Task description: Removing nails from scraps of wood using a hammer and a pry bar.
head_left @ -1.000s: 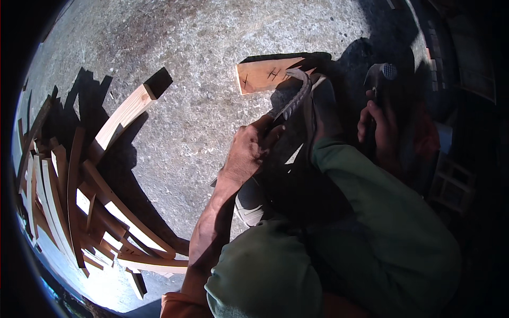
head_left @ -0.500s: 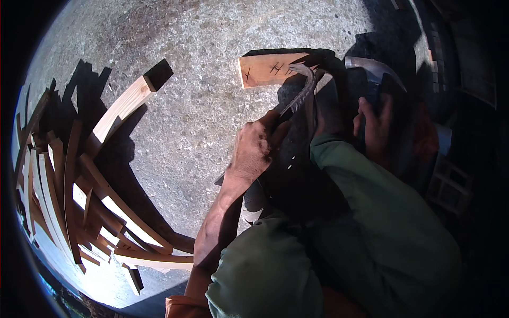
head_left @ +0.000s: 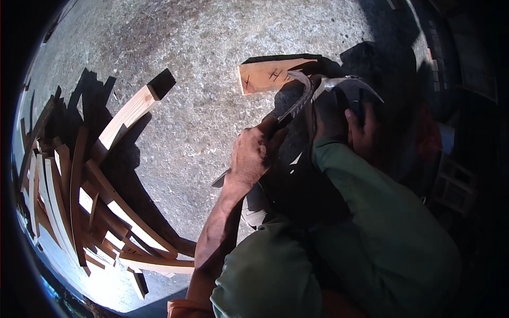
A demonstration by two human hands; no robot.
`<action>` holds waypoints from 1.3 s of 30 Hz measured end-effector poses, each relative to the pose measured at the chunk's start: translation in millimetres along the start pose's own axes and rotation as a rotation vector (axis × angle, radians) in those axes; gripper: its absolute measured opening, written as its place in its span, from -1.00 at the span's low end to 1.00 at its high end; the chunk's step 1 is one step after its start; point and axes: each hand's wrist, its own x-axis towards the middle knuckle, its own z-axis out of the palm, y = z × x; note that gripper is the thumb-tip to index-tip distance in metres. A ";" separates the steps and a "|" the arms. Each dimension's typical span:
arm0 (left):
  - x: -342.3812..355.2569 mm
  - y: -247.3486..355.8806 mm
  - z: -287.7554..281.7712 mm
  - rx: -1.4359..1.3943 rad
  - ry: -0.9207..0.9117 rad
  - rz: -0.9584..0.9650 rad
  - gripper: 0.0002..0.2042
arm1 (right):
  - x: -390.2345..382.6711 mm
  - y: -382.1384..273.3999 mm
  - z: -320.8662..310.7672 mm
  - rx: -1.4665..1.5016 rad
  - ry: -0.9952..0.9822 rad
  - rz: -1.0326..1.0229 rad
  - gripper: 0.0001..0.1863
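My left hand (head_left: 252, 153) is closed round a ribbed metal pry bar (head_left: 303, 98) with a hooked end. The hook lies over the right part of a flat wooden board (head_left: 260, 77) with dark pencil-like marks, on the concrete. A straight tip sticks out behind my left wrist. My right hand (head_left: 363, 130), in shadow, grips a claw hammer (head_left: 350, 83) by its dark handle. The hammer's head is close to the pry bar's hook; whether they touch I cannot tell. My foot (head_left: 331, 116) is beside the board's right end, mostly in shadow.
Curved wooden pieces (head_left: 127, 212) lie in a heap at the left, one lighter piece (head_left: 127, 116) reaching toward the middle. My green-clad legs (head_left: 366, 185) fill the lower right. A pale slatted wooden frame (head_left: 455, 183) stands in the dark at the right.
My right hand and the hammer have moved left and slightly down, bringing the head close to the pry bar. My left hand keeps its grip, almost still.
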 end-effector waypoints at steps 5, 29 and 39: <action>-0.5 7.5 -6.3 0.095 -0.045 -0.096 -0.78 | -8.8 14.7 11.3 0.293 0.044 0.246 -0.61; 14.0 16.4 0.8 0.050 -0.056 -0.099 -0.72 | 6.4 -5.4 3.1 0.544 -0.041 0.412 -0.69; 10.7 15.7 -6.9 0.003 -0.081 -0.165 -0.72 | 8.7 -7.9 7.9 0.577 -0.039 0.398 -0.69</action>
